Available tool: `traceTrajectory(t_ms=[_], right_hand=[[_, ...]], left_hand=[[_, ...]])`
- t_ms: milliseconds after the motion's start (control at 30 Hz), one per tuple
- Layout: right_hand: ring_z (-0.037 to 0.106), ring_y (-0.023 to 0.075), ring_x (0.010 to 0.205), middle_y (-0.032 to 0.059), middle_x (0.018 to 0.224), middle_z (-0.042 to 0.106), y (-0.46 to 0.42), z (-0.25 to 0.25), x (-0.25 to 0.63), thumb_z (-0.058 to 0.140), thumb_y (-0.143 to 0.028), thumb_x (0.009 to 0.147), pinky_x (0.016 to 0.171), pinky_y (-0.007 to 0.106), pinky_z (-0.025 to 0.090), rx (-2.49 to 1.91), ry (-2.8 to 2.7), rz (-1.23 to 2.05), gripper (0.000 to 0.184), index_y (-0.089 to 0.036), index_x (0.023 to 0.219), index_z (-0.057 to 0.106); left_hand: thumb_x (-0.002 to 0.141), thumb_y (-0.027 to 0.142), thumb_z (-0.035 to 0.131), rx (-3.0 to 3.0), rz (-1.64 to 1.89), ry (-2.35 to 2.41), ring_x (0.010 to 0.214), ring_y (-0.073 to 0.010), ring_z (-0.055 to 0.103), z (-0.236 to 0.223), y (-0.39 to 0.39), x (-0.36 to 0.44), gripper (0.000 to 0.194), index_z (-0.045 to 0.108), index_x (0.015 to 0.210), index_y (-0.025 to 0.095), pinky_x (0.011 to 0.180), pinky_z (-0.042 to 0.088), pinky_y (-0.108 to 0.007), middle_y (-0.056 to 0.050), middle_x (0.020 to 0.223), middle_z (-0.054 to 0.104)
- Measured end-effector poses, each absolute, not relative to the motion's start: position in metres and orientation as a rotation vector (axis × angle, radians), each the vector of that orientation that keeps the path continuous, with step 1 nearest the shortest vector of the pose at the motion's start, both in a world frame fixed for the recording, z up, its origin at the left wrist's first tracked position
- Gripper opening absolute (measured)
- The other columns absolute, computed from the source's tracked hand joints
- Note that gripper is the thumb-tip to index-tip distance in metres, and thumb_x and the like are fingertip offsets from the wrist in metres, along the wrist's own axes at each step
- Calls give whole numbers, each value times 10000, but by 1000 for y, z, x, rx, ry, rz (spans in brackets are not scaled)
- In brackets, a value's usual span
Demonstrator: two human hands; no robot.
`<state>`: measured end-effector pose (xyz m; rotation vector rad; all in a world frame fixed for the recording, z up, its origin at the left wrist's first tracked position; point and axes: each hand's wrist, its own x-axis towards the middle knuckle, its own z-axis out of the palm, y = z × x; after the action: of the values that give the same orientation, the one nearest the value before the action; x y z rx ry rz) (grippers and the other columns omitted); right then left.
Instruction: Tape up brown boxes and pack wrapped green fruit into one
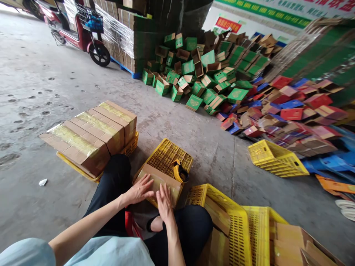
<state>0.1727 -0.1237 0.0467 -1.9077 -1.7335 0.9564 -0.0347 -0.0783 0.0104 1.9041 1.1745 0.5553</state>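
Observation:
A brown cardboard box (156,177) with clear yellowish tape along its top rests on an upturned yellow plastic crate (166,149) between my knees. Both palms lie on the box's top: my left hand (139,189) on its left part, my right hand (164,201) nearer the middle. The fingers of each are stretched out flat and hold nothing. Just beyond the box's right end, a yellow-and-black tape dispenser (179,170) stands on the crate.
Several taped boxes (93,129) sit on a yellow crate at my left. Yellow crates (235,225) with cardboard boxes stand at my right. Farther off are a crate (277,158), piles of green boxes (194,102) and red-and-blue boxes (291,113), and a red scooter (83,37).

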Motion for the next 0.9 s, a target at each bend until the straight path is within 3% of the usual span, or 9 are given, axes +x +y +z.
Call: traceTrajectory(t_ms=[133,233,400,567,667,800,900], right_hand=[[221,388,1593,102,1710,279,-135,31,160,348,-599,1057,1250,642,249,-2039,-2204,469,681,-234,1633,358],[265,364,1584,79,1711,280,-139,31,165,281,-571,1079,1232,644,284,-2095,-2284,354,647,-269,1652,295],[279,348,1581,92,1710,282,-146,29,186,204,-570,1084,1214,665,297,-2339,-2133,237,667,-234,1657,266],[280,388,1572,173,1695,299,-150,19,181,190,-617,1067,1216,680,271,-2318,-2014,131,761,-136,1642,314],[280,445,1558,196,1671,352,-146,18,172,248,-647,1050,1217,703,240,-2255,-1936,213,787,-114,1605,408],[205,453,1581,156,1637,436,-133,27,173,407,-751,966,1253,661,202,-2095,-1711,551,824,-151,1506,575],[316,415,1552,160,1548,555,-122,40,184,512,-785,891,1258,595,269,-1882,-1242,936,805,-176,1387,687]], left_hand=[[942,596,627,2377,367,1206,1595,-440,166,-6,-93,-30,858,354,1628,157,1242,287,-626,-218,1727,171],[942,516,642,2413,327,1270,1596,-384,214,-5,-92,-37,876,271,1661,180,1260,259,-600,-189,1725,207],[939,452,656,2396,297,1411,1590,-354,255,3,-85,-52,779,356,1634,267,1264,243,-595,-140,1726,234],[837,433,752,2375,213,1440,1606,-390,164,11,-90,-40,926,352,1629,168,1274,209,-594,-208,1727,165],[831,430,740,2363,194,1417,1612,-400,89,13,-94,-28,979,292,1645,123,1280,184,-597,-219,1730,119],[756,455,790,2354,100,1346,1607,-426,37,15,-94,-19,1128,215,1668,122,1278,166,-614,-209,1735,72],[770,452,776,2305,117,1336,1604,-436,84,15,-91,-19,1059,284,1648,123,1267,186,-632,-215,1731,118]])
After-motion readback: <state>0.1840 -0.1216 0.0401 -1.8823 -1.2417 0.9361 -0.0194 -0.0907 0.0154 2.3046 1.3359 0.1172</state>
